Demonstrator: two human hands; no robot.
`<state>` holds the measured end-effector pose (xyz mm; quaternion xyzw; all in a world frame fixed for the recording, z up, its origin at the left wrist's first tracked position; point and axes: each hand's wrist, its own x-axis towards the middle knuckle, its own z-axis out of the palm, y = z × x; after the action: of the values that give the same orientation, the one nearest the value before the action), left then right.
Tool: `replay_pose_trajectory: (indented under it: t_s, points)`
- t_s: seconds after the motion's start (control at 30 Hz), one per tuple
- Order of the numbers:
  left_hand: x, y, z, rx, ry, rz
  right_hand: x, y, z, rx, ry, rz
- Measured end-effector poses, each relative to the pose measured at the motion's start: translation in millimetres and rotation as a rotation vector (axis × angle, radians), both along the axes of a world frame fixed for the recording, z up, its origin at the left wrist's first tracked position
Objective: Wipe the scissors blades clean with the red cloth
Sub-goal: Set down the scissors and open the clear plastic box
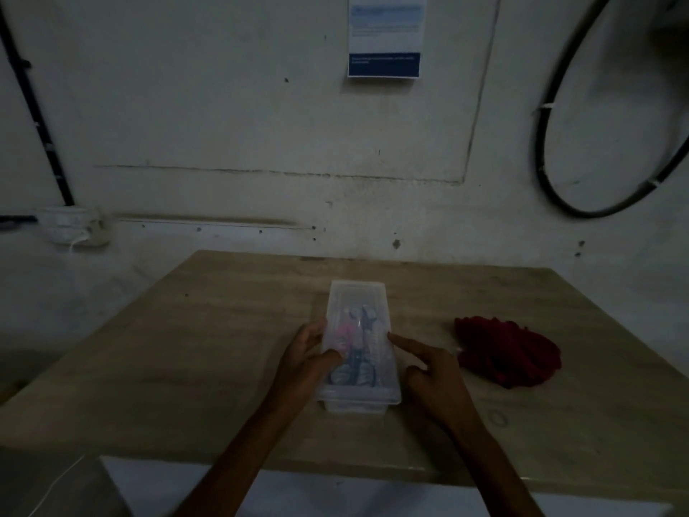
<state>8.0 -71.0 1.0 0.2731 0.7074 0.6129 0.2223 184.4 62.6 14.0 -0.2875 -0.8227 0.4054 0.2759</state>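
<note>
A clear plastic box (pixel 357 292) with its lid on stands in the middle of the wooden table (pixel 223 348). Through the lid I make out dim shapes, pink and dark blue, likely scissors (pixel 358 348), but they are blurred. My left hand (pixel 305 363) holds the box's left side, thumb lying on the lid. My right hand (pixel 432 375) is at the box's right side, its forefinger stretched out and touching the edge of the lid. The crumpled red cloth (pixel 510 352) lies on the table to the right of the box, apart from both hands.
The table stands against a stained white wall. A black cable loop (pixel 544 151) hangs at the upper right, a paper notice (pixel 386 35) is stuck above, and a white socket (pixel 72 225) sits on the wall at the left. The scene is dim.
</note>
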Motion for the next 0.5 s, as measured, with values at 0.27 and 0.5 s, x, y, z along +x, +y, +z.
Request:
replay_pose_trajectory:
  t_s: [0.27,0.5]
  points:
    - [-17,31,15,0.007,-0.080,-0.127,-48,4,15,-0.241,-0.092,-0.011]
    - [-71,9,28,-0.233,0.195,-0.109,-104,-12,10,-0.024,-0.184,0.006]
